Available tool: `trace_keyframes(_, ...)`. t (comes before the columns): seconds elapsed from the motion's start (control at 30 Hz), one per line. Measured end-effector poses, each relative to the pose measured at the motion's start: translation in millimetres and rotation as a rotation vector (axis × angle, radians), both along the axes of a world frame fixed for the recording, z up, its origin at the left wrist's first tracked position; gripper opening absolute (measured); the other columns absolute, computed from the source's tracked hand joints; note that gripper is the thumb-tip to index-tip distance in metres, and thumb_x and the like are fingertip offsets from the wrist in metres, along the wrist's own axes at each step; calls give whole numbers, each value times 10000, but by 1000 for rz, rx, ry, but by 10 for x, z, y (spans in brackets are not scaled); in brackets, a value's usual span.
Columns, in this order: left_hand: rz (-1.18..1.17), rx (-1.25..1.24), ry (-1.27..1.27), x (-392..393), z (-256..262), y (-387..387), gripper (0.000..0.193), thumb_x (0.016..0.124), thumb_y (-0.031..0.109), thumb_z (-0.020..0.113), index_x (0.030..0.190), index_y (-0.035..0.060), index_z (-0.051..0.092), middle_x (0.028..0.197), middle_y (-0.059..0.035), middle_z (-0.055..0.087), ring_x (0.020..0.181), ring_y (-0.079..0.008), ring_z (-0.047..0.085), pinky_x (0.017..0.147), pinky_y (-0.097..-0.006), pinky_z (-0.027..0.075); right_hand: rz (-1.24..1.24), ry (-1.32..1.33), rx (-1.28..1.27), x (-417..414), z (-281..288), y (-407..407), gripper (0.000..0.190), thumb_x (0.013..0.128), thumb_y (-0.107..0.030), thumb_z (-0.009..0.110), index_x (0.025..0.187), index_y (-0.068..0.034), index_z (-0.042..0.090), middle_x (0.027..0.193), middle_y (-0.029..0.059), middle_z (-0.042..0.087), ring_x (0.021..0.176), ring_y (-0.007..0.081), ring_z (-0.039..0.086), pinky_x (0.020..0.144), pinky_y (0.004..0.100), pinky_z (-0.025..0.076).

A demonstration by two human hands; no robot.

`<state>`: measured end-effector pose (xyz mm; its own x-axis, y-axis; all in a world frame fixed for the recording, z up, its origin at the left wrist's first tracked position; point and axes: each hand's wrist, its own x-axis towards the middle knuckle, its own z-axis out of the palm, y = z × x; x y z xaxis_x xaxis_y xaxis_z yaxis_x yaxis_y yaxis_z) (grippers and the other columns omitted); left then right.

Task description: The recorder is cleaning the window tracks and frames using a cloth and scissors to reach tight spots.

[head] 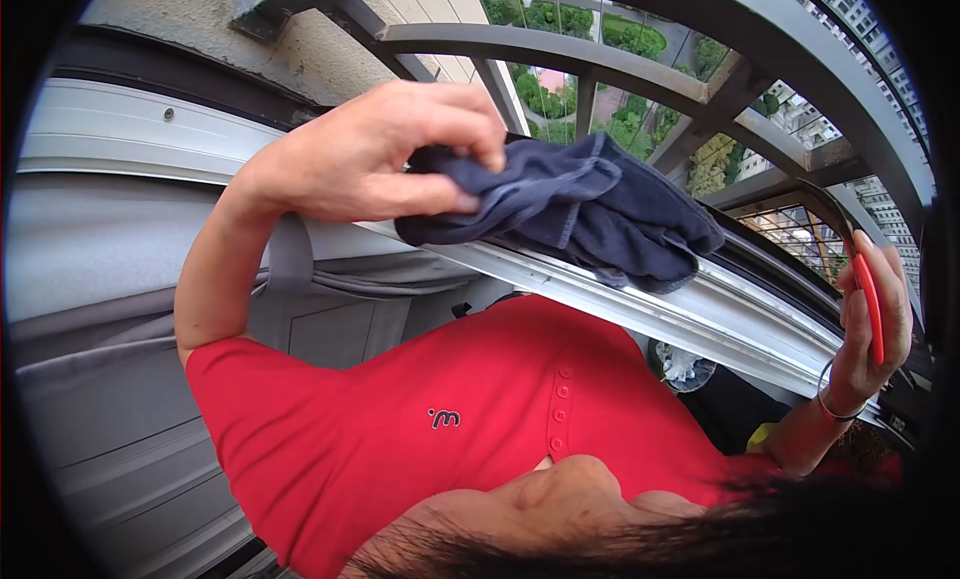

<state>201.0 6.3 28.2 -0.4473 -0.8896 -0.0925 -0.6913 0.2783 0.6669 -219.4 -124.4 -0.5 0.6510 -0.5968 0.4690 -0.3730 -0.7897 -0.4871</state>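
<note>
My left hand (382, 155) pinches a dark blue cloth (577, 196) between thumb and fingers. The crumpled cloth, with pale stitched seams, stretches to the right above a white metal window track (555, 283). At the far right, my right hand (874, 316) holds a tool by its red handle (868, 301); a dark curved part rises from it beside the metal bars. The kind of tool cannot be told. The fingertips of my left hand are slightly blurred, and cloth folds hide part of the track.
A grey metal window grille (637, 69) curves across the top, with trees and tall buildings far below. A gathered grey curtain (97, 294) hangs at the left. A bin with a clear plastic liner (682, 365) stands beneath the track. Rough wall (180, 24) lies at upper left.
</note>
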Motion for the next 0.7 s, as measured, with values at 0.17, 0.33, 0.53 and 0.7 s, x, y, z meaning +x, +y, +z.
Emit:
trace_keyframes(0.17,-126,-1,-171,-138,-313,0,575,667,16,732,1219,133,618,955,-82,576,885,-286,593,770,-376,490,65,62,-128,247,64,-7,348,888,-63,574,1211,51,637,921,132,631,790,180,583,729,281,468)
trace_keyframes(0.33,-253,-28,-161,-559,-433,-209,612,595,12,731,1181,162,637,890,-80,496,833,-280,542,709,-389,466,24,-23,-262,435,-6,-68,320,811,0,674,1127,44,670,985,168,700,746,193,614,657,268,489)
trace_keyframes(0.53,-454,-123,-132,-1257,-604,-603,593,633,58,748,1208,144,628,980,-104,516,891,-294,556,735,-395,499,-1,-44,-387,485,-27,-159,319,789,0,726,1105,21,696,871,103,696,668,133,584,597,226,455)
trace_keyframes(0.7,-610,-203,-97,-1891,-662,-909,521,723,124,719,1235,113,618,976,-132,521,917,-316,572,742,-431,498,-167,-46,-459,-43,92,-23,307,824,-2,710,1127,39,682,862,102,685,686,116,589,590,224,452)
